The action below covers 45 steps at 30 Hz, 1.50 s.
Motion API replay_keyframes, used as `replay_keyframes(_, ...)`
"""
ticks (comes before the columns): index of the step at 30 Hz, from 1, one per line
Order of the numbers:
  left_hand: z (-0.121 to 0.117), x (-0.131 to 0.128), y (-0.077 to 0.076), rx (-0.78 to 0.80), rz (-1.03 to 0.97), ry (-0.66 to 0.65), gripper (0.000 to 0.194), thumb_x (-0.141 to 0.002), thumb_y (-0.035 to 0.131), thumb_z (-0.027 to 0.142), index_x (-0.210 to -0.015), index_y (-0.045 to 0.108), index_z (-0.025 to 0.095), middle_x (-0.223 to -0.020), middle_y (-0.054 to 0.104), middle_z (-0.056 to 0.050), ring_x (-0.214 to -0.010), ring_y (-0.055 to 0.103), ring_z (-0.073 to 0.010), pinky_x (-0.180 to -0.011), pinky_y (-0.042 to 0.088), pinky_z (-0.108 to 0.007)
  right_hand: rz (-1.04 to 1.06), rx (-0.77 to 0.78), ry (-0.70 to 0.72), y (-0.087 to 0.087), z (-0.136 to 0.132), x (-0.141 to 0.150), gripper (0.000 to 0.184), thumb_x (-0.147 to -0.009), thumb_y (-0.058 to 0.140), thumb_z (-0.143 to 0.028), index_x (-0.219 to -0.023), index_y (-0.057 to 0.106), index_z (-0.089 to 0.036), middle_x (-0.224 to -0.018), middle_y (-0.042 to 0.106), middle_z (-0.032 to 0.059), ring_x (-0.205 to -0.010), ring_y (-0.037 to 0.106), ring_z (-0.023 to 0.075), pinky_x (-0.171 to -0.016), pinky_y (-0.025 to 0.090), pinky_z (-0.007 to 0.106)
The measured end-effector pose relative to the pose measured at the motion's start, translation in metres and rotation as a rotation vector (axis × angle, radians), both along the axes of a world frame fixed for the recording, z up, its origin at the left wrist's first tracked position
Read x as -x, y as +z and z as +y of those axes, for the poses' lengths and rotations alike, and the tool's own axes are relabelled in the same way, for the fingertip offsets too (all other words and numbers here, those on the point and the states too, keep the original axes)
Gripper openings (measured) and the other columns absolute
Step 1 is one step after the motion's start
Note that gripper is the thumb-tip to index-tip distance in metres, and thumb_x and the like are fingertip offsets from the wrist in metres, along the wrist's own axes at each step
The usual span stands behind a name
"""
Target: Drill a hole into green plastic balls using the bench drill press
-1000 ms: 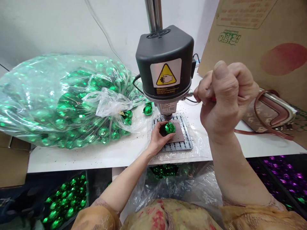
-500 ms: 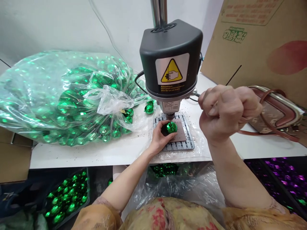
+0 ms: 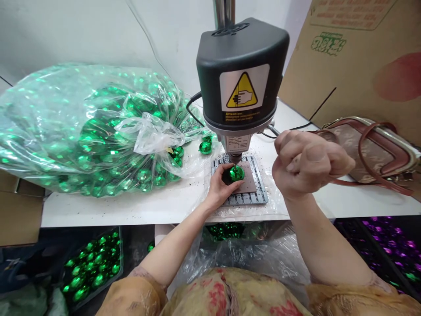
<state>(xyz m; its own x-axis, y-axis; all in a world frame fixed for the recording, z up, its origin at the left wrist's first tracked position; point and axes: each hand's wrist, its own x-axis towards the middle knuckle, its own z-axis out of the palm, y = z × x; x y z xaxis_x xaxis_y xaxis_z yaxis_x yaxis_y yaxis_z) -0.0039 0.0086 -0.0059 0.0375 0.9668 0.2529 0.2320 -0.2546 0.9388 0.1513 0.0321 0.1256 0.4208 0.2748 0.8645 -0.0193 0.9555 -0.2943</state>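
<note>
Between the thumb and fingers of my left hand is a shiny green faceted ball, held on a brownish square pad. The pad lies on the slotted metal base plate of a bench drill press. Right above the ball is the drill's chuck, its bit reaching down to the ball's top. My right hand is closed in a fist around the drill press's lever; the fingers hide the lever's end.
A big clear bag of green balls fills the left of the table, a few loose balls beside it. On the right are a handbag and a cardboard box. Below the table edge sit trays of green balls and purple balls.
The view has shifted slightly, so the drill press appears a little further right. My left hand still holds the ball under the bit; my right fist stays on the lever.
</note>
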Motion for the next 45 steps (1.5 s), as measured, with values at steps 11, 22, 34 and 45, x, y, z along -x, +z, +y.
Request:
replay_keyframes(11, -0.002, -0.003, 0.002, 0.003, -0.022, 0.010, 0.055, -0.070, 0.087, 0.033, -0.115, 0.058, 0.021, -0.114, 0.068, -0.008, -0.107, 0.066, -0.0238, -0.095, 0.053, -0.040, 0.106, 0.047, 0.053, 0.025, -0.009, 0.011, 0.048, -0.085, 0.057, -0.018, -0.052, 0.022, -0.016, -0.040, 0.024, -0.0071, -0.035, 0.027, 0.0028, -0.039, 0.023, 0.023)
replay_keyframes(22, -0.101, 0.048, 0.012, -0.893, 0.807, -0.216, 0.037, -0.084, 0.074, 0.033, -0.115, 0.060, 0.019, -0.104, 0.067, -0.012, -0.091, 0.065, -0.0216, -0.075, 0.055, -0.035, 0.072, 0.302, 0.076, 0.066, -0.005, 0.008, 0.040, -0.087, 0.057, -0.025, -0.058, 0.032, -0.020, -0.045, 0.034, -0.0085, -0.039, 0.031, 0.0019, -0.042, 0.022, 0.022)
replay_keyframes(34, 0.036, 0.081, 0.035, -0.449, 0.941, 0.172, 0.027, -0.093, 0.053, 0.011, -0.117, 0.062, 0.021, -0.112, 0.068, -0.011, -0.107, 0.061, -0.0278, -0.095, 0.050, -0.045, 0.075, 0.307, 0.107, 0.063, -0.006, 0.005, 0.040, -0.085, 0.062, -0.030, -0.056, 0.035, -0.021, -0.044, 0.036, -0.0078, -0.038, 0.032, 0.0048, -0.040, 0.021, 0.026)
replay_keyframes(45, 0.072, 0.064, 0.038, -0.019, 0.100, 0.184, 0.035, -0.079, 0.072, 0.028, -0.111, 0.059, 0.020, -0.094, 0.066, -0.004, -0.088, 0.064, -0.0204, -0.082, 0.050, -0.034, 0.091, 0.292, 0.157, 0.061, -0.005, 0.004, 0.037, -0.083, 0.066, -0.031, -0.058, 0.040, -0.022, -0.045, 0.038, -0.0086, -0.039, 0.036, 0.0058, -0.040, 0.023, 0.028)
